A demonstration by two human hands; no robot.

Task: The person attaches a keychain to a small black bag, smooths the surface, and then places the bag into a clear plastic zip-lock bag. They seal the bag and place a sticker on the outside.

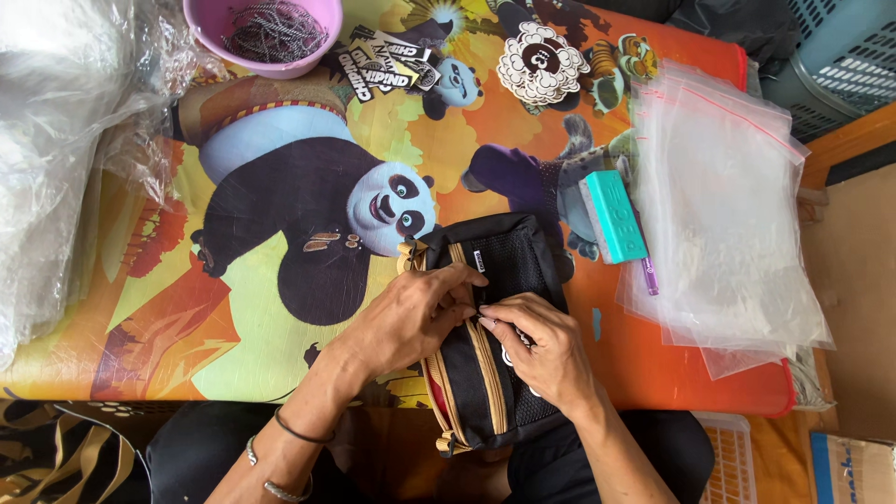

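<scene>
Risk: black pouch (499, 327) overhangs the near edge of the cartoon-print table (280, 345); a hard tug could slide it off, or the zipper could snag mesh. My left hand (415, 317) is curled, fingers pressing the pouch top. My right hand (546, 350) pinches closed at the zipper line; pull itself hidden.

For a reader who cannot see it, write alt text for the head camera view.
Two bare hands, left hand and right hand, work at the zip of a black pouch with tan trim on a cartoon-printed table. Clear zip bags, a teal box and a pink bowl lie beyond.
</scene>
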